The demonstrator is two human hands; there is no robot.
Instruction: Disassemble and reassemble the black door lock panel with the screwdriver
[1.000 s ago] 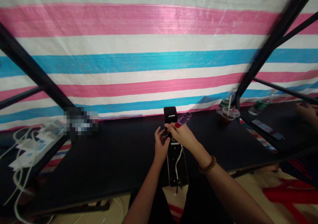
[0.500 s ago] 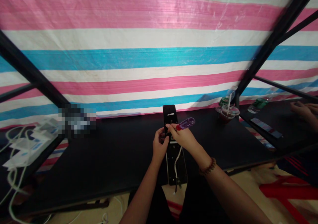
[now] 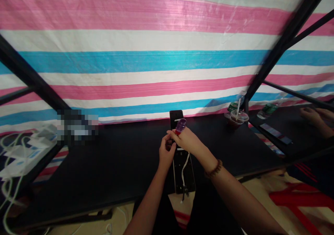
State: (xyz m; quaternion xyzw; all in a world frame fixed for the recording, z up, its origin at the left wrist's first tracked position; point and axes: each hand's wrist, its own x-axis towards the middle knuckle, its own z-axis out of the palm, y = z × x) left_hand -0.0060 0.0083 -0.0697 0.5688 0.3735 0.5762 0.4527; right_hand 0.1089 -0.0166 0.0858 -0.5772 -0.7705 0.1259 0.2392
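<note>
A long black panel [image 3: 184,172], like the back of an electronic door lock, lies lengthwise on the black table and overhangs its front edge. A white cable [image 3: 184,169] runs down it to small connectors. My right hand [image 3: 189,140] is closed on a screwdriver [image 3: 181,125] with a clear purple and red handle, which stands tilted over the panel's upper half. Its shaft and tip are hidden by my fingers. My left hand [image 3: 167,152] has curled fingers at the panel's left edge, thumb on the panel, close to the right fingertips.
On the right stand a lidded drink cup with a straw [image 3: 238,118] and plastic bottles [image 3: 268,109]. Past the frame post lies a phone [image 3: 276,133], near another person's hands [image 3: 317,118]. White power strips and cables [image 3: 28,155] fill the far left. A striped sheet [image 3: 156,64] hangs behind.
The screwdriver handle has swung from leaning right to a more upright tilt, as my right hand turned and shifted slightly left. My left hand stays at the panel's edge.
</note>
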